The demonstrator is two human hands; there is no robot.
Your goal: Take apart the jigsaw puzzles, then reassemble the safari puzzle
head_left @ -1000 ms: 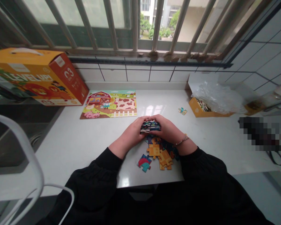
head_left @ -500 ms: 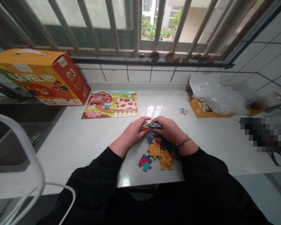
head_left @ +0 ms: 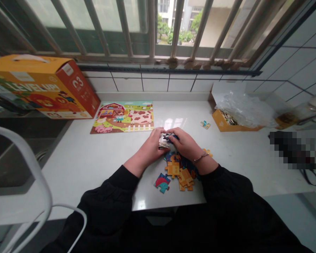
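The puzzle-piece stack (head_left: 163,143), right of the farm picture (head_left: 122,117) and nearer, was clasped between left hand (head_left: 149,149) and right hand (head_left: 185,143); its pale side had just been exposed, its handling apparently unfinished.

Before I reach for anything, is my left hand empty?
No, your left hand holds a stack of pieces together with your right hand.
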